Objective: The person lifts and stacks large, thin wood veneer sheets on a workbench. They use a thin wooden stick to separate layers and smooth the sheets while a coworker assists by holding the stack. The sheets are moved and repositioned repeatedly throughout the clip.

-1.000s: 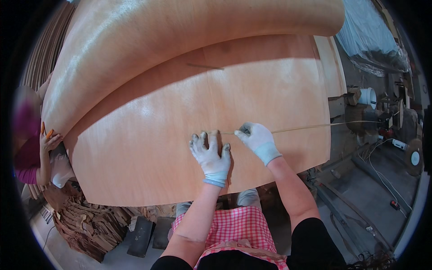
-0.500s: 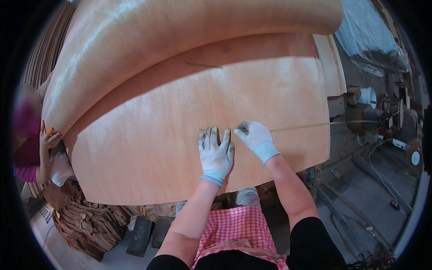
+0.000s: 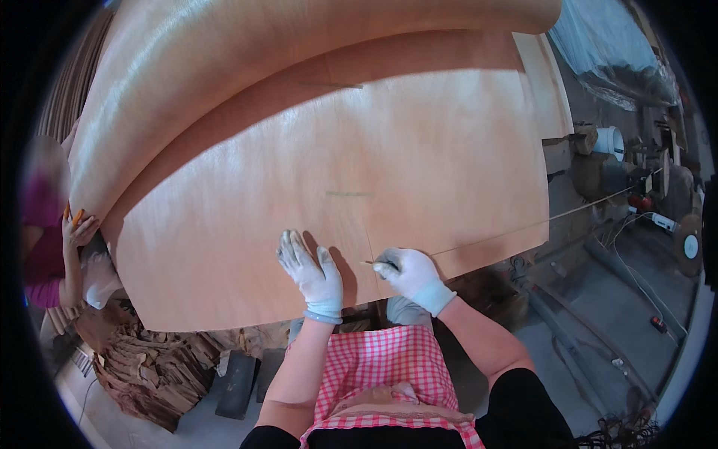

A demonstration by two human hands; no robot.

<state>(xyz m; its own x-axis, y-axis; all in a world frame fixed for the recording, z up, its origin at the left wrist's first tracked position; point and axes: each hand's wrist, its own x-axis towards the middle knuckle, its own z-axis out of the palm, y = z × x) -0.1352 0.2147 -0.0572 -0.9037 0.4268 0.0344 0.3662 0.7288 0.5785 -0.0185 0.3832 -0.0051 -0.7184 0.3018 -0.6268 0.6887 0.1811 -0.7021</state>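
Across the wooden sheet, the right hand pinches a thin strip trailing rightward, apart from the empty, outstretched left hand.

Wood sheet; greenish strip near middle; darker strip in far shadow; curled sheet across far side

Rolled sheet: running past top edge
Thin strip: partly hiding in right hand's grip
Co-worker's head: looking blurred
Plastic-wrapped bundle: being cut off above
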